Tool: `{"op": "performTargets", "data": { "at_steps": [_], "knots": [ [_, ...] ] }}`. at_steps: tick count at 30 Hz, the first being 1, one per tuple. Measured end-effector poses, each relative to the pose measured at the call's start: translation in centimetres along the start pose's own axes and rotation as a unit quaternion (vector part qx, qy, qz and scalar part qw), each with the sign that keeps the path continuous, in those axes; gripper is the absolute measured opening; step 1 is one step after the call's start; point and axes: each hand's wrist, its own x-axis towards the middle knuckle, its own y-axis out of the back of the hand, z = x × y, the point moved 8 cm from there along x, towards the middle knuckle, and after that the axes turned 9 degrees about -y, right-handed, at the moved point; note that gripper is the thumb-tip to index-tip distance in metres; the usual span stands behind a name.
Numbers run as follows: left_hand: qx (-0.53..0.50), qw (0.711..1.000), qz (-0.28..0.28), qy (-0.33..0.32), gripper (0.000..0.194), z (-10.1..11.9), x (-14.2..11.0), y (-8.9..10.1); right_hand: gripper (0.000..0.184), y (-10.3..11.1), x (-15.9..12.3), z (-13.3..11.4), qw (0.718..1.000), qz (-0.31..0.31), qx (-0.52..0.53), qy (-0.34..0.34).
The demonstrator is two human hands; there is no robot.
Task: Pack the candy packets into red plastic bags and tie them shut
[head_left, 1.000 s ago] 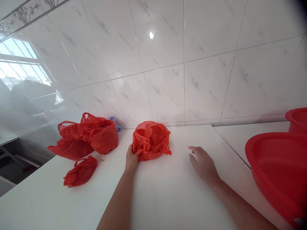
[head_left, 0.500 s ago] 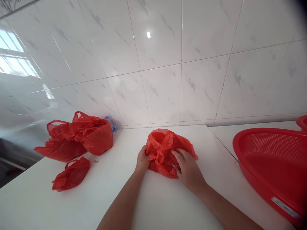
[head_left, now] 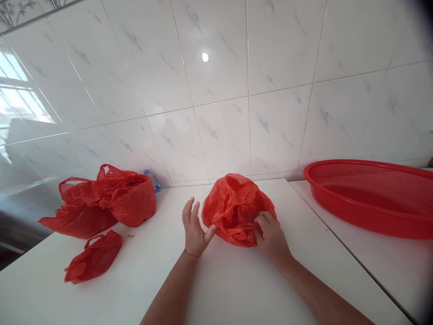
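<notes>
A crumpled red plastic bag (head_left: pixel 233 205) sits on the white table in front of me, its mouth bunched and partly open toward me. My right hand (head_left: pixel 272 237) pinches the bag's near right edge between thumb and fingers. At the bag's left side my left hand (head_left: pixel 196 230) is spread, fingers raised and holding nothing; its thumb tip is close to the bag's edge, and I cannot tell whether it touches. What lies inside the bag is hidden by the folds.
Full red plastic bags (head_left: pixel 131 203) stand at the left, with a smaller red bag (head_left: pixel 96 259) before them. Behind them is a clear bottle (head_left: pixel 154 181) with a blue label. A large red plastic basket (head_left: pixel 358 219) occupies the right. A tiled wall (head_left: pixel 223 131) rises behind the table.
My left hand has let go of the bag and opened beside it. The bag's mouth is rounder and wider. The red basket has shifted and turned at the right.
</notes>
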Motion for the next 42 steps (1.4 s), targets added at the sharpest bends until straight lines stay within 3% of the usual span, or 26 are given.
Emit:
{"op": "performTargets", "data": {
  "at_steps": [3,5,7,10,12,14,16,18,21,23,26,28,30,33,35,37,40,42],
  "knots": [
    [0.054,0.981,-0.081,-0.165,0.080,4.9,-0.3,-2.0,0.012,-0.4,-0.1,-0.5,0.999,-0.028,0.038,0.014],
    [0.058,0.962,-0.169,-0.207,0.079,7.1,-1.0,-4.5,0.015,-0.5,-0.2,-0.9,0.995,-0.052,0.087,0.017],
    [0.055,0.959,-0.209,-0.182,0.082,7.8,-1.3,-6.1,0.019,-0.6,-0.2,-0.7,0.985,-0.075,0.156,-0.020],
    [0.028,0.979,-0.187,-0.078,0.096,6.2,-1.2,-6.5,0.027,-0.8,0.1,1.7,0.944,-0.087,0.279,-0.157],
    [0.010,0.982,-0.187,-0.007,0.103,4.4,-1.3,-6.4,0.028,-1.3,0.1,4.2,0.890,-0.073,0.370,-0.257],
    [0.002,0.978,-0.207,0.042,0.102,2.9,-1.5,-6.5,0.027,-2.2,0.1,6.5,0.819,-0.064,0.458,-0.339],
    [-0.003,0.972,-0.226,0.065,0.098,2.1,-1.8,-6.6,0.030,-3.1,0.1,7.9,0.761,-0.085,0.517,-0.384],
    [-0.006,0.970,-0.231,0.075,0.100,1.8,-1.9,-6.8,0.034,-3.4,0.4,8.3,0.738,-0.116,0.543,-0.383],
    [0.004,0.970,-0.235,0.065,0.104,2.0,-2.0,-7.1,0.045,-2.8,0.9,7.4,0.742,-0.144,0.554,-0.350],
    [0.019,0.969,-0.242,0.038,0.103,2.5,-2.0,-7.3,0.053,-2.4,1.0,6.2,0.761,-0.165,0.532,-0.333],
    [0.039,0.964,-0.260,-0.025,0.094,3.8,-1.7,-7.4,0.049,-1.9,0.9,4.5,0.836,-0.182,0.425,-0.297],
    [0.047,0.960,-0.270,-0.060,0.089,4.9,-1.5,-7.3,0.062,-1.6,0.8,3.3,0.894,-0.180,0.325,-0.253],
    [0.050,0.955,-0.280,-0.087,0.087,5.8,-1.4,-7.2,0.074,-1.7,0.6,2.2,0.931,-0.183,0.239,-0.209],
    [0.049,0.948,-0.293,-0.116,0.086,6.9,-1.3,-7.2,0.049,-1.9,0.4,1.4,0.952,-0.169,0.187,-0.173],
    [0.044,0.948,-0.292,-0.116,0.092,6.9,-1.5,-7.4,0.033,-1.8,0.5,1.7,0.948,-0.146,0.219,-0.180],
    [0.037,0.954,-0.282,-0.090,0.103,6.2,-1.7,-7.6,0.029,-2.1,0.5,2.6,0.912,-0.158,0.313,-0.214],
    [0.031,0.964,-0.262,-0.020,0.113,4.1,-2.1,-7.9,0.030,-3.2,0.4,3.8,0.789,-0.226,0.501,-0.276],
    [0.034,0.967,-0.252,0.023,0.114,2.6,-2.3,-8.0,0.030,-3.4,0.6,4.8,0.711,-0.234,0.588,-0.306]
  ]
}}
